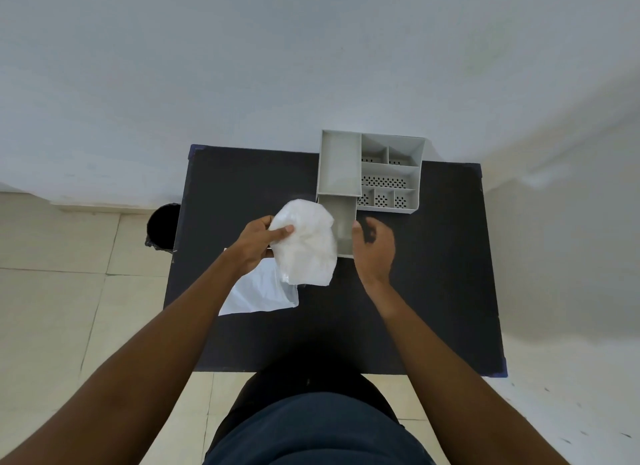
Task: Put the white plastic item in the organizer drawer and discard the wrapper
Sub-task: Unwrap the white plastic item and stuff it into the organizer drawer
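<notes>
Two hands: left hand (257, 240) grip clamped on wrapper (306, 243), right hand (374, 248) fingers apart (by drawer (343, 219))

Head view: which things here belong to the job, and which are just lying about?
For the job:
- white plastic bundle, gripped in the left hand
- open organizer drawer, right hand beside it, holding nothing
- grey organizer
- black bin on the floor left of the table, likely for the wrapper

Just lying about:
- flat clear plastic bag on the black table; possibly a wrapper, unclear
</notes>
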